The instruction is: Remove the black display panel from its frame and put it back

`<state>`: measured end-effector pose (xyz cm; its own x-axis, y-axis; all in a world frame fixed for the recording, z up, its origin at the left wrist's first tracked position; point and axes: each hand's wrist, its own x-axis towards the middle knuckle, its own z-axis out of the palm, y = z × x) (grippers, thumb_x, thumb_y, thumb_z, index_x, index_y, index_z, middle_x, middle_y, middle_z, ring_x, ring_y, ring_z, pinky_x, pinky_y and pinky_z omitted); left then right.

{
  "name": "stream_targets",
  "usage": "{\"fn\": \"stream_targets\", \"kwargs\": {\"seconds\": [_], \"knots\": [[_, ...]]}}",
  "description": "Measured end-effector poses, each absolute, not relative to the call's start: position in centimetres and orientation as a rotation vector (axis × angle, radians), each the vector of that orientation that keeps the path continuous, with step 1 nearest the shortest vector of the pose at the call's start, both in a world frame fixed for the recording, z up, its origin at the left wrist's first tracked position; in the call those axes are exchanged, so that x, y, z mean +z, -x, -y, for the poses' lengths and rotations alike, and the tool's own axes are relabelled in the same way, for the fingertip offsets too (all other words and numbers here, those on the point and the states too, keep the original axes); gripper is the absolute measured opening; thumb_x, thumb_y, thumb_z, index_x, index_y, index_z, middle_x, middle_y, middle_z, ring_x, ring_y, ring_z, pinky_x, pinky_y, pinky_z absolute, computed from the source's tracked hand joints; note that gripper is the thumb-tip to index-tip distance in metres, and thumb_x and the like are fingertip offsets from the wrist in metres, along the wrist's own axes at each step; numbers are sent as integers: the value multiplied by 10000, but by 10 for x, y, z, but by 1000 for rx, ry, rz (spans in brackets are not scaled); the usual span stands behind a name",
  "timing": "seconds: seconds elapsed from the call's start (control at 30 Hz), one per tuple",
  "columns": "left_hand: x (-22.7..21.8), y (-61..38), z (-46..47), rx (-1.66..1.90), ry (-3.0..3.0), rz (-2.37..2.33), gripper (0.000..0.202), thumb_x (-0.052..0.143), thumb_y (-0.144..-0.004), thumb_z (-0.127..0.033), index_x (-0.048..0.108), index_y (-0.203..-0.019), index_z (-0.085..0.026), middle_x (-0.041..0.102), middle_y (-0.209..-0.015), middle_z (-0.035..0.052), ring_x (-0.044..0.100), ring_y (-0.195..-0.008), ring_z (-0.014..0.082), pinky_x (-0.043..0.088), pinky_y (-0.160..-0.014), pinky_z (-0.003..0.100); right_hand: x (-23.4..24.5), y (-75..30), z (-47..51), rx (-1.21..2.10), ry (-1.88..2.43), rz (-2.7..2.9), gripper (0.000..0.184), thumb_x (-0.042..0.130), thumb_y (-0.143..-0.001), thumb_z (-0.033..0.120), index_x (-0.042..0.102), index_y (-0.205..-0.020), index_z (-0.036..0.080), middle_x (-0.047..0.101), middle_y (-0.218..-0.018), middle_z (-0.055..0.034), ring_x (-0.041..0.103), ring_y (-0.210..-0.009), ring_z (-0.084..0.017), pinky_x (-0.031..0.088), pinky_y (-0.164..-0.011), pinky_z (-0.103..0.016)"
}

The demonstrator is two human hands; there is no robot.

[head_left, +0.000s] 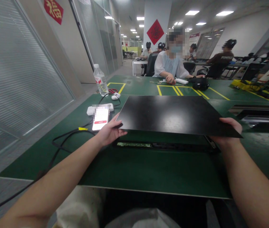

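Between my two hands is a thin, flat black panel (172, 114), raised a little above the green table. My left hand (110, 131) grips its left edge, thumb on top and fingers below. At the right end, my right hand (229, 129) holds the near corner area, with the thumb over the edge and the other fingers hidden beneath. Under the panel lies a dark frame (184, 146) with a narrow green circuit board (134, 144) along its near side; the panel covers the rest of it.
Left of the panel are a lit phone (101, 118), a white power strip (90, 110), black cables (60, 139) and a water bottle (100, 80). Dark glossy parts (263, 118) lie at the right. Across the green table (148, 171) sits a masked person (170, 63).
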<state>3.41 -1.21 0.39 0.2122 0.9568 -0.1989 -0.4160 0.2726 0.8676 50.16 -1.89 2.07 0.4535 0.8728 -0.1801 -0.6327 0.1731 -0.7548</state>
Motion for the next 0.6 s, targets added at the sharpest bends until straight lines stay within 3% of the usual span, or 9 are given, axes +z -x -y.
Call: {"fn": "stream_targets", "kwargs": {"seconds": [0.1, 0.27, 0.43, 0.6], "knots": [[1, -33, 12, 1067, -811, -805, 983, 822, -830, -108, 493, -1708, -407, 836, -1095, 6, 817, -861, 216, 688, -865, 371, 17, -506, 17, 1134, 918, 343, 478, 649, -547, 180, 798, -1000, 214, 816, -825, -78, 830, -926, -380, 698, -883, -561], [-3, -33, 9, 1059, -879, -782, 1040, 846, -836, -159, 431, -1731, -486, 814, -1287, 16, 796, -1055, 252, 631, -1000, 418, 15, -514, 15, 1161, 1087, 357, 350, 676, -551, 156, 770, -885, 202, 821, -828, -107, 831, -900, -371, 709, -848, -522], [-5, -33, 7, 1069, -843, -765, 999, 828, -834, -120, 480, -1707, -459, 835, -1180, 7, 793, -1016, 228, 621, -994, 394, 15, -519, 14, 1192, 1260, 414, 218, 697, -656, 149, 756, -854, 217, 798, -765, -89, 819, -830, -325, 705, -736, -436], [-2, -35, 8, 1110, -787, -757, 945, 795, -819, -67, 555, -1663, -417, 840, -1084, 6, 802, -961, 219, 647, -938, 369, 14, -518, 13, 1185, 1291, 516, 272, 709, -658, 82, 758, -879, 234, 811, -791, -49, 802, -763, -265, 654, -607, -319]]}}
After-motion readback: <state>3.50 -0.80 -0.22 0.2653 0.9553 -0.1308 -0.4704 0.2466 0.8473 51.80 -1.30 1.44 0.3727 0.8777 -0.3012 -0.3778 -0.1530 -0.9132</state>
